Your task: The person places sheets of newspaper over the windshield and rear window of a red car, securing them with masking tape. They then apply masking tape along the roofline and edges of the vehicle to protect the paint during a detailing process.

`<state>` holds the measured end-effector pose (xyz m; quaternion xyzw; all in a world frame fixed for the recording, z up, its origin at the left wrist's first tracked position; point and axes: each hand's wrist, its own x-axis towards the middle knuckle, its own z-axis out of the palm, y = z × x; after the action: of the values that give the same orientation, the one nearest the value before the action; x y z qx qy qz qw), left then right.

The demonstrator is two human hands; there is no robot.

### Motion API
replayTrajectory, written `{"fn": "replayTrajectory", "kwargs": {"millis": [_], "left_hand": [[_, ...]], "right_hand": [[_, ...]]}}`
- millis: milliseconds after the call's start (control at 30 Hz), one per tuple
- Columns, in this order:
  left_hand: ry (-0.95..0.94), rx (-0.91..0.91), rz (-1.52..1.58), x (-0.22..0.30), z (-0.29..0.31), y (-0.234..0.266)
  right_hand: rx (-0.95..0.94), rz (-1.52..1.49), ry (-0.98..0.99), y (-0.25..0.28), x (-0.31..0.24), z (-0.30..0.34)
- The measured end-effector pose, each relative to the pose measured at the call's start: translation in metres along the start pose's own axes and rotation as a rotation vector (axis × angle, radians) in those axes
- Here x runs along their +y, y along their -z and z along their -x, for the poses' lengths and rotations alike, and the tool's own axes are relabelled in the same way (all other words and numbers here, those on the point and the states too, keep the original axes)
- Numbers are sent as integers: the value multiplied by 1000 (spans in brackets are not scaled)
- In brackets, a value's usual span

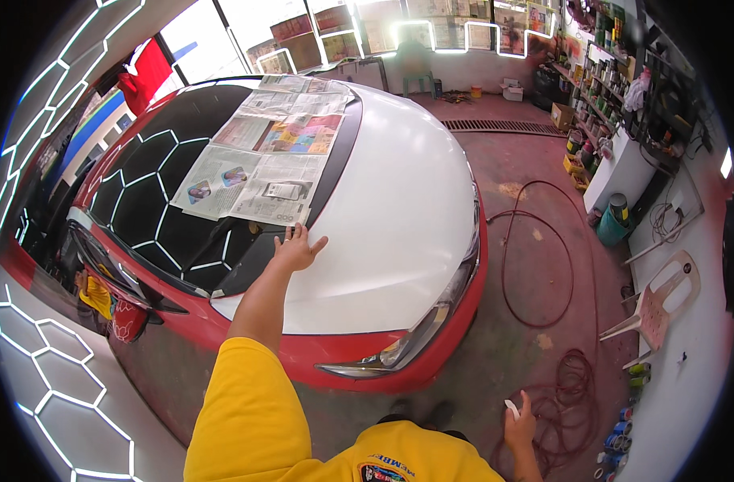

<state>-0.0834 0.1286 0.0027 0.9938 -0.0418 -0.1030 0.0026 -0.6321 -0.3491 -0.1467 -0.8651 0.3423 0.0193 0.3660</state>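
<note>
My left hand (297, 250) reaches forward over the car with its fingers spread. It lies by the rear edge of the white hood (383, 177), its fingertips at the near corner of the newspaper sheets (291, 173). These sheets cover part of the dark windshield (142, 189) and run along the base of the glass. The car's fender (335, 345) and bumper are red. Low on the right, away from the car, my right hand (521, 427) is closed on a small white piece (511, 409); whether it is paper or tape I cannot tell.
A dark red hose (572, 277) loops over the floor right of the car, with a coiled heap nearer me. A plastic chair (660, 301) stands by the right wall, beyond it shelves of cans (604, 96). The red side mirror (128, 320) juts out at left. A floor grate (495, 126) lies beyond.
</note>
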Motion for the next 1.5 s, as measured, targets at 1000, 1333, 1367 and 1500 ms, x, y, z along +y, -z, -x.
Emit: {"fn": "replayTrajectory", "kwargs": {"millis": [1000, 1333, 1367, 1500], "left_hand": [[-2073, -357, 2205, 485, 469, 124], [-771, -230, 2033, 494, 435, 38], [-514, -201, 1997, 490, 426, 2], [432, -233, 1371, 432, 425, -184]], "right_hand": [[-171, 40, 128, 102, 200, -229], [-462, 418, -473, 190, 471, -254], [-489, 452, -485, 191, 488, -272], [-622, 223, -276, 181, 297, -257]]}}
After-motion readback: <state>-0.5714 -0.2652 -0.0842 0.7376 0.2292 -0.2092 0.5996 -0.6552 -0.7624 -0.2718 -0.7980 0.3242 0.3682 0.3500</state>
